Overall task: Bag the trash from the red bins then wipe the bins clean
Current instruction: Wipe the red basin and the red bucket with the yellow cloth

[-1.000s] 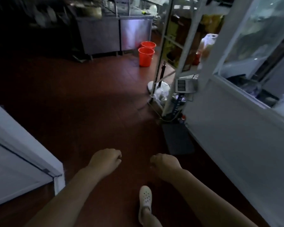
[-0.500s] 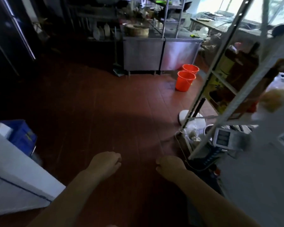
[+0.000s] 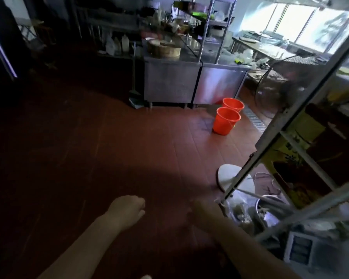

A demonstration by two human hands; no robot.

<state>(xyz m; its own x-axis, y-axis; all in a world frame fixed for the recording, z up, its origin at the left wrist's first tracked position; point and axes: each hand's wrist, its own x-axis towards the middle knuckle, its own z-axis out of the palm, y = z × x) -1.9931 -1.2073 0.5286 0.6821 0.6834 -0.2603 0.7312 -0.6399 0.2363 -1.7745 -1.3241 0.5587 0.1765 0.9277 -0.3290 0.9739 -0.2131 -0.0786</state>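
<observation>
- Two red bins (image 3: 226, 122) stand touching on the tiled floor (image 3: 129, 148), just in front of the steel counter (image 3: 172, 81), the near one hiding part of the far one
- A wide stretch of floor lies between the bins and both hands
- Left hand (image 3: 127, 210) is curled into a loose fist, holding nothing
- Right hand (image 3: 205, 211) is blurred and dark; I cannot tell how its fingers lie
- A metal rack (image 3: 286, 125) edges the right side, with a white fan base (image 3: 230, 175) at its foot

Floor (image 3: 129, 148) open to bins (image 3: 226, 121); rack (image 3: 290, 125) apparently crowds right.
</observation>
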